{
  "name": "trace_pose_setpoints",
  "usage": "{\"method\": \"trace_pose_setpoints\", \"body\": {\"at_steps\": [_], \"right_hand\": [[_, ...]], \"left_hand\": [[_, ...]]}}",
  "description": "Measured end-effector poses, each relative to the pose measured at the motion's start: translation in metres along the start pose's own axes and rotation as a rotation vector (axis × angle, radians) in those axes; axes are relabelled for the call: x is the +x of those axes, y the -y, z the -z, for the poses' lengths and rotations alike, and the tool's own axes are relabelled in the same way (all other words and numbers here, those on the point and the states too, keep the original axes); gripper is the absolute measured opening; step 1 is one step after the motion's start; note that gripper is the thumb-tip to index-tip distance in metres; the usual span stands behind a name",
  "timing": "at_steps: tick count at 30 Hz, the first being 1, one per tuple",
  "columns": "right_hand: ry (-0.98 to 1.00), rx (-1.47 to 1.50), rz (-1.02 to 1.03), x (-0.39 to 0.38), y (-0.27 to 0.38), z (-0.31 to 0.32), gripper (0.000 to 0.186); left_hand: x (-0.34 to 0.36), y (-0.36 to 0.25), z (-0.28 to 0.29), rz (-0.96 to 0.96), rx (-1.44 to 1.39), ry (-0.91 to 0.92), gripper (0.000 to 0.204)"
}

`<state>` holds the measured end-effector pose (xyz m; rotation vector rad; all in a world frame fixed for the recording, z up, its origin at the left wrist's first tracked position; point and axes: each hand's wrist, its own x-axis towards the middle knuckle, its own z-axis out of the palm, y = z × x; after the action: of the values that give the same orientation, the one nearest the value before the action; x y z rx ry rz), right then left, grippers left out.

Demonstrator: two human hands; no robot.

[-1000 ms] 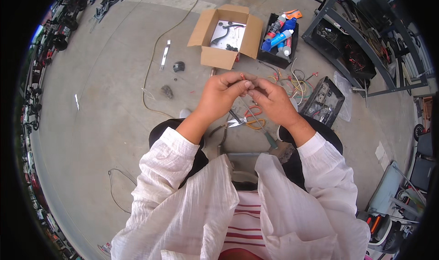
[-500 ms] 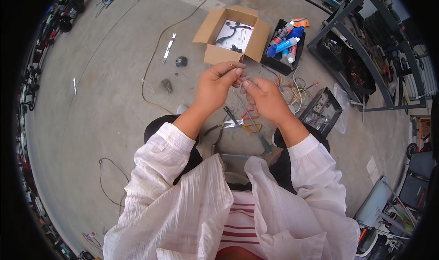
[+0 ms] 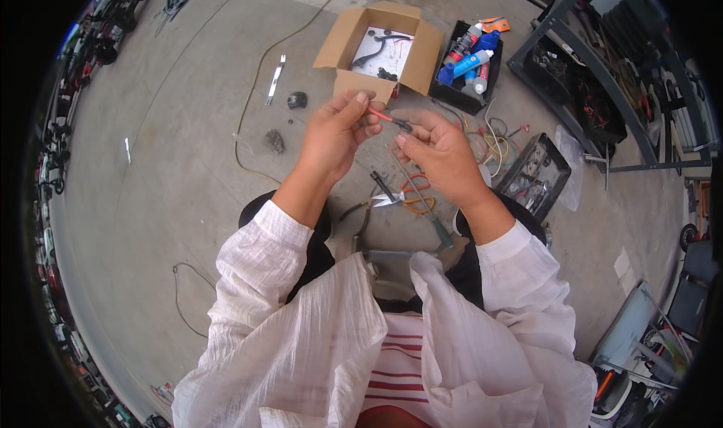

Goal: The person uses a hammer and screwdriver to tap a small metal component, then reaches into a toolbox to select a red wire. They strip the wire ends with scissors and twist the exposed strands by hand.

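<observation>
A short red wire (image 3: 381, 115) with a dark end piece (image 3: 404, 126) spans the gap between my two hands. My left hand (image 3: 343, 123) pinches the wire's left end between thumb and fingers. At the dark end, my right hand (image 3: 431, 143) has its thumb and fingers closed on the piece. On the floor below them lie scissors (image 3: 419, 204) with orange and red handles. A screwdriver (image 3: 440, 232) with a green handle lies across them, beside dark-handled pliers (image 3: 363, 219).
Ahead stands an open cardboard box (image 3: 338, 48) holding dark parts. Right of it is a black bin (image 3: 459, 101) of bottles and tubes. Loose wires (image 3: 493, 142) and a black tray (image 3: 558, 181) lie at right, near a metal rack (image 3: 565, 36). A hose (image 3: 260, 74) curves at left.
My hands have moved apart, the left one shifting left and the right one slightly right. The red wire and its dark end now show between them.
</observation>
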<state>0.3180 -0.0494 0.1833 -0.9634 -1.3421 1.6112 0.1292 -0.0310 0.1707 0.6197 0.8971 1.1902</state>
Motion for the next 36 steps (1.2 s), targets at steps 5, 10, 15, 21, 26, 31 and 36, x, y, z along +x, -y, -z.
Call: {"method": "trace_pose_setpoints", "body": {"at_steps": [5,10,15,21,26,31,36], "right_hand": [[-0.139,0.04,-0.033,0.002,0.004,0.002,0.018],[-0.188,-0.015,0.077,0.008,0.0,0.007,0.017],[-0.199,0.059,0.137,0.008,-0.002,-0.002,0.016],[-0.185,0.018,0.215,0.006,-0.002,0.001,0.013],[-0.177,0.023,0.166,0.005,0.005,0.005,0.011],[-0.294,-0.211,0.209,0.006,0.01,0.003,0.008],[-0.419,-0.47,0.385,0.012,0.014,0.004,0.01]], "left_hand": [[-0.004,0.005,-0.007,-0.028,0.231,-0.191,0.018],[-0.013,0.006,-0.016,-0.753,1.253,0.066,0.018],[-0.021,0.011,-0.019,-0.554,1.015,0.073,0.015],[-0.02,0.011,-0.019,-0.58,1.055,0.105,0.012],[-0.019,0.01,-0.017,-0.318,0.769,0.199,0.011],[-0.022,0.011,-0.021,-0.04,0.411,0.264,0.015],[-0.023,0.005,-0.025,0.154,0.13,0.323,0.018]]}}
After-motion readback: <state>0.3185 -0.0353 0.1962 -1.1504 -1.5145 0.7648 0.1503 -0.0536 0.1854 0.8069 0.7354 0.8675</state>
